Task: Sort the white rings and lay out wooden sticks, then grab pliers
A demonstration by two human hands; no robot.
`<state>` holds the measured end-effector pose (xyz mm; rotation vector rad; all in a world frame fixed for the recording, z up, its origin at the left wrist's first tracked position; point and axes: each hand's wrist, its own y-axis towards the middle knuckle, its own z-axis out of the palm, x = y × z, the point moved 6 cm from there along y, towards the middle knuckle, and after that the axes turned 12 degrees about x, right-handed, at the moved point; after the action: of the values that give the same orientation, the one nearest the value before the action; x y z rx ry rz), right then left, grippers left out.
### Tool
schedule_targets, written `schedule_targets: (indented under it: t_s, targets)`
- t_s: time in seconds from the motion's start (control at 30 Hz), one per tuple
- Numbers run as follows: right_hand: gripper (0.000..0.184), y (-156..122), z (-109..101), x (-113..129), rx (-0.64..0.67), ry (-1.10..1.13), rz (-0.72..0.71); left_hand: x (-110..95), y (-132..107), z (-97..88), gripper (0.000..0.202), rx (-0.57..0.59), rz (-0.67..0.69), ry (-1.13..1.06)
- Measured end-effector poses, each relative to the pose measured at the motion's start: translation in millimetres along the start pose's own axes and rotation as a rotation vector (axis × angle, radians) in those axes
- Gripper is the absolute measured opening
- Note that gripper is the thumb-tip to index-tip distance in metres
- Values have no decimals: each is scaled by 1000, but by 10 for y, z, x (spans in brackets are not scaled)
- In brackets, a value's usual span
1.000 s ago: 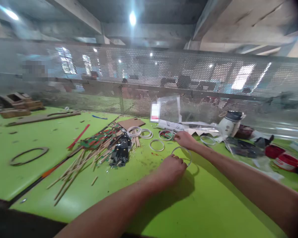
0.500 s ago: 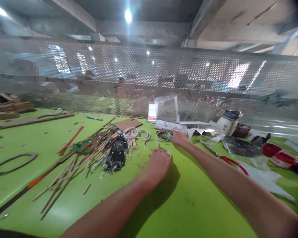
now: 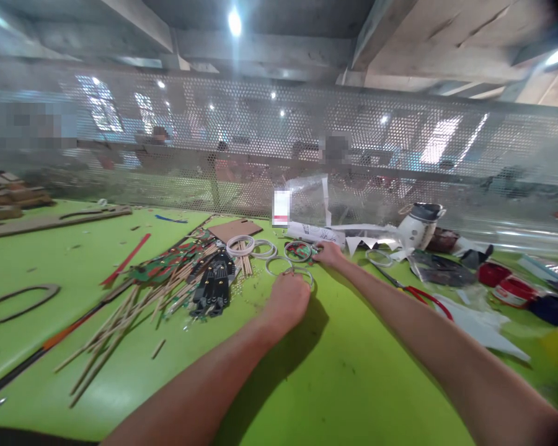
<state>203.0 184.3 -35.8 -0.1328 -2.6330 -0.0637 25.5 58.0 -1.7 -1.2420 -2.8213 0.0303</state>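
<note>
My left hand (image 3: 286,300) is curled with its knuckles toward me, its fingers closed on a thin metal ring (image 3: 305,274) that lies on the green table (image 3: 344,384). My right hand (image 3: 328,253) reaches farther out and pinches the edge of a ring wrapped in red and green (image 3: 298,251). Several plain white rings (image 3: 240,244) lie just left of both hands. A bundle of thin wooden sticks (image 3: 134,310) and a black studded piece (image 3: 211,285) lie to the left.
Scissors with red handles (image 3: 418,294) lie right of my right arm. A white jar (image 3: 418,226), red lids (image 3: 506,288), plastic bags and paper scraps crowd the back right. A perforated metal screen (image 3: 279,142) fences the far edge. Cardboard cut-outs (image 3: 18,300) lie at the left.
My left hand slid the thin ring away from me and to the left, close to the other rings. My right hand moved left to the red and green ring.
</note>
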Motion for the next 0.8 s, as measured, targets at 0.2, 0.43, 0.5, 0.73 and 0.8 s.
schedule_targets:
  t_s: [0.2, 0.43, 0.5, 0.73, 0.8]
  targets:
    - [27, -31, -24, 24, -22, 47, 23, 184, -1, -10, 28, -9, -94, -14]
    - [30, -238, -222, 169, -241, 45, -126, 372, 1, -59, 27, -2, -214, -49]
    - [30, -283, -316, 214, -306, 60, -149, 404, -2, -56, 27, -12, -231, -60]
    - [24, -478, -689, 139, -479, 179, -120, 432, 41, -2, 22, -30, -247, -145]
    - [24, -542, -744, 65, -501, 223, -90, 435, 47, 9, 22, -41, -245, -189]
